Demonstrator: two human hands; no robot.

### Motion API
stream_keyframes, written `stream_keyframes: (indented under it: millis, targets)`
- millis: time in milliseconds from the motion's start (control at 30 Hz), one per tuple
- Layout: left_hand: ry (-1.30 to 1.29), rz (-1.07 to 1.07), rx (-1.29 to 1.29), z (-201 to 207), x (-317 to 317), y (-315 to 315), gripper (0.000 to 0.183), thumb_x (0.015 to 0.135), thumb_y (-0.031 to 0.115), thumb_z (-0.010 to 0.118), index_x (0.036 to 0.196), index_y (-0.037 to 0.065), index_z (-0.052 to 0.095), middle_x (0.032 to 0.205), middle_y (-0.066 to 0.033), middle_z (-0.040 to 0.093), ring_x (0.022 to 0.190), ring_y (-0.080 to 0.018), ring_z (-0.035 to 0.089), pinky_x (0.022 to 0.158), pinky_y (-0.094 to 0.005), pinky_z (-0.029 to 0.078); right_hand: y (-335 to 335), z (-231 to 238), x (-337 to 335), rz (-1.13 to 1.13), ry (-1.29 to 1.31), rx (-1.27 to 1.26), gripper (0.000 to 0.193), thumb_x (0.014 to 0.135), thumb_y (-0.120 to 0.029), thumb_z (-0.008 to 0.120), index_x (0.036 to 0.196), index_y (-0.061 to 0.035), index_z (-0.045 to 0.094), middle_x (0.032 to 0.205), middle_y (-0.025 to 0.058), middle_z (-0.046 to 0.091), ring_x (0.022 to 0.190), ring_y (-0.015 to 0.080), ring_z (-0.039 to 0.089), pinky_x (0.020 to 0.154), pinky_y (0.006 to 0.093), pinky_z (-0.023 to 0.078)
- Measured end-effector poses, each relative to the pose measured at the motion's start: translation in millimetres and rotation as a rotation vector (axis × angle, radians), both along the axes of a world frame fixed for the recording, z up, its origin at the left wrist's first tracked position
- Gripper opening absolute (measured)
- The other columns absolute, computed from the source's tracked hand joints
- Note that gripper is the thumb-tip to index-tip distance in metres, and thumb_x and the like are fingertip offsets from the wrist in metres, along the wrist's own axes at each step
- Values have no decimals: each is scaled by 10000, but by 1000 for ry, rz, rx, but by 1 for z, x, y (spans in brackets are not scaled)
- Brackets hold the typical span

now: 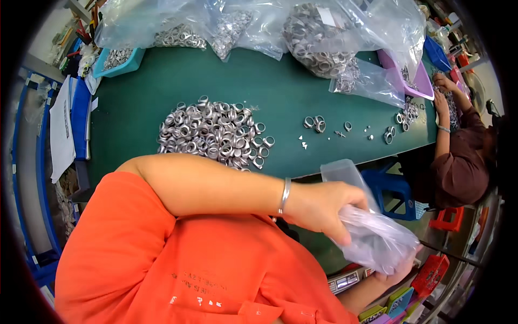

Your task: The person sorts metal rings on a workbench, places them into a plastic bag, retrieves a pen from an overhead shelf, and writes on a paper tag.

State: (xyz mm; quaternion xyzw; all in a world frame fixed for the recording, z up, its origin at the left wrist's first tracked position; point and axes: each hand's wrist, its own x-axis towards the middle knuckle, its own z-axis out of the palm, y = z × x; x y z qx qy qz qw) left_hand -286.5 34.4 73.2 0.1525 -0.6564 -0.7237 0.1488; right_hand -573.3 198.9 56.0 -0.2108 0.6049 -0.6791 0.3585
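Beside green tabletop point(283, 97), clear plastic bag point(373, 238) between both hands point(322, 206), in pinching grip.

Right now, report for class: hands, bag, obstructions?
Left hand, right hand: both holding clear plastic bag. Bag bunched. Left forearm partly hiding metal ring pile.

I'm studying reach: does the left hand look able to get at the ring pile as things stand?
Probably not: the left hand is busy holding a clear plastic bag, away from the ring pile.
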Motion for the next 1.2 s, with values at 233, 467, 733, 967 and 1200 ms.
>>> stream_keyframes:
  millis: [233, 467, 733, 967, 1200]
  targets:
    - [-494, 360, 639, -71, -38, 36, 322, 924, 202, 544, 1159, -16, 572, 954, -119, 626, 868, -197, 596, 712, -338, 502, -8, 23, 58, 683, 1038, 37, 536, 711, -190, 766, 1146, 38, 551, 1157, 154, 577, 1034, 284, 559, 945, 362, 406]
    - [-194, 529, -591, -54, 8, 38, 565, 829, 231, 664, 1297, 5, 443, 1071, -145, 574, 997, -269, 574, 861, -385, 453, -57, -25, 105, 1476, 1330, 778, 317, 680, -135, 720, 940, 25, 635, 989, 208, 618, 940, 397, 591, 753, 459, 469]
    - [-563, -271, -1382, -38, 41, 39, 154, 713, 162, 585, 763, 77, 704, 763, -77, 561, 908, -249, 558, 1048, -607, 293, -33, -3, 123, 1635, 1462, 264, 329, 880, -258, 569, 978, 47, 645, 976, 278, 627, 952, 360, 642, 806, 415, 510]
    - [-370, -488, -1333, -27, 72, 65, 168, 752, 178, 570, 744, 38, 661, 847, -131, 613, 1065, -331, 573, 646, -416, 565, -45, -39, 140, 1346, 1282, 527, 781, 856, -368, 626, 1427, -18, 224, 1207, 276, 545, 1009, 425, 591, 834, 459, 493]
    - [-599, -484, -1315, -69, 155, 88, 160, 747, 164, 562, 716, 36, 654, 877, -190, 638, 1083, -389, 590, 659, -363, 570, -73, -42, 189, 1290, 1092, -246, 137, 741, -54, 658, 873, -27, 636, 816, 131, 633, 781, 325, 629, 684, 374, 526]
